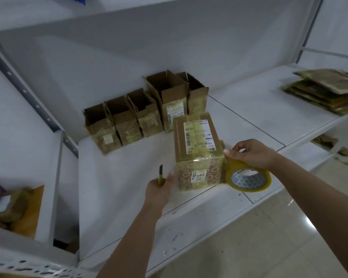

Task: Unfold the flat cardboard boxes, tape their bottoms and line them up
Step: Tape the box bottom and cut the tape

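Observation:
A brown cardboard box stands upside down near the front of the white shelf, its taped bottom with a white label facing up. My right hand grips a yellowish tape roll against the box's right side. My left hand holds a yellow utility knife, blade end up, just left of the box. Behind, several open boxes stand in a row along the back wall.
A stack of flat cardboard boxes lies at the far right of the shelf. A grey perforated upright bounds the shelf on the left. More cardboard sits in the lower left compartment. Tiled floor lies below right.

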A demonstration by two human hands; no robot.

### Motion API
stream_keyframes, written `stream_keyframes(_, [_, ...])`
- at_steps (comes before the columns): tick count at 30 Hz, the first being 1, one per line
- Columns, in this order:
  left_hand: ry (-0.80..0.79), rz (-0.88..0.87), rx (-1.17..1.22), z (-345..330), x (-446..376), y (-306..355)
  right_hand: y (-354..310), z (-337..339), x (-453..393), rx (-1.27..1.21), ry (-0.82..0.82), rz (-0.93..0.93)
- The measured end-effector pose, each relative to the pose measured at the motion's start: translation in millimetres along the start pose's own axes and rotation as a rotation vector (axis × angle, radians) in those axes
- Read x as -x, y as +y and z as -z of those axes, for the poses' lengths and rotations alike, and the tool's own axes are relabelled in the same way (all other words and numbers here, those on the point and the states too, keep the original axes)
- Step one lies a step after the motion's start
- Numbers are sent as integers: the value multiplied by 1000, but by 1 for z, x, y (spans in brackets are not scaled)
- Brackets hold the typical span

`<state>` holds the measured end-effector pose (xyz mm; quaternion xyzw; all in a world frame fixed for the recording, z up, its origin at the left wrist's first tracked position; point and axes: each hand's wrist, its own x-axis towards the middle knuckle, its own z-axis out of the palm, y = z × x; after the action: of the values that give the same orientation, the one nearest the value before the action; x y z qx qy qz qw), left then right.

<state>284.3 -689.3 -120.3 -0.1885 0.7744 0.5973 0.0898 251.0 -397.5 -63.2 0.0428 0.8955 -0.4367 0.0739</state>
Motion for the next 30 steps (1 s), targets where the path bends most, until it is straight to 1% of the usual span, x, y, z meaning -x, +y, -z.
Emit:
stream_keyframes(2, [89, -98, 56, 13, -2, 29, -1, 0, 0, -2, -8, 10])
stream_keyframes(4, [55, -284, 51, 17, 2, 63, -2, -1, 1, -4, -2, 17])
stream_keyframes(6, [-72, -502, -87, 9, 13, 96, -4, -2, 2, -8, -6, 6])
stream_keyframes(7, [-165, -586, -153, 1, 20, 110, -5, -2, 2, -11, -10, 4])
stream_keyframes(9, [-354, -661, -195, -19, 28, 135, -6, -1, 1, -31, -19, 0])
stream_keyframes(11, [-475, -643, -224, -39, 28, 150, -7, -1, 1, -65, -45, -2])
stream_keyframes(13, [-522, -573, -268, -53, 22, 151, -8, 2, 1, -76, -77, -8])
stream_keyframes(15, [-515, -530, -282, -59, 15, 142, -4, 7, 2, -92, -118, -31])
stream_keyframes(19, [-504, -545, -277, -64, 6, 133, 10, 20, 7, -289, -276, -56])
stream_keyframes(21, [-506, -530, -253, -66, 6, 132, 15, 24, 7, -330, -313, -38])
stream_keyframes(25, [-528, -531, -250, -65, 5, 131, 21, 25, 4, -260, -214, -1])
stream_keyframes(29, [-542, -537, -321, -66, 5, 132, 22, 17, -2, -7, -178, -35])
stream_keyframes(30, [-547, -533, -343, -66, 5, 133, 22, 15, -3, 8, -169, -38])
